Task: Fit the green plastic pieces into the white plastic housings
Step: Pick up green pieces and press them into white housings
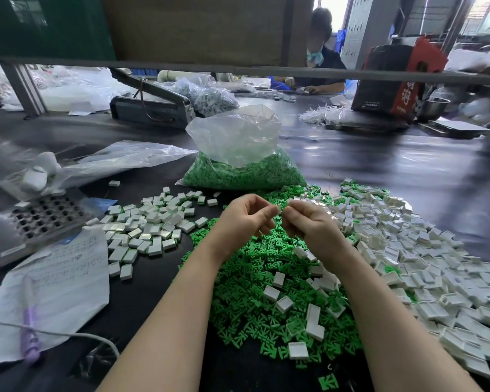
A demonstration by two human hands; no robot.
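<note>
Hands (280, 212) pinching white piece together (small, blurred) | black table (379, 162) | cluttered workshop

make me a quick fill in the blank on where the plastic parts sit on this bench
1. The loose green plastic pieces lie heaped directly under the person's ____.
2. The clear plastic bag behind the hands holds ____ pieces.
3. The big heap of empty white plastic housings lies on the person's ____ side.

Missing words: hands; green; right

Handwritten paper sheet (60, 284), purple pen (30, 332), perforated metal tray (44, 216), red carton (399, 77), steel bowl (434, 107)
</note>
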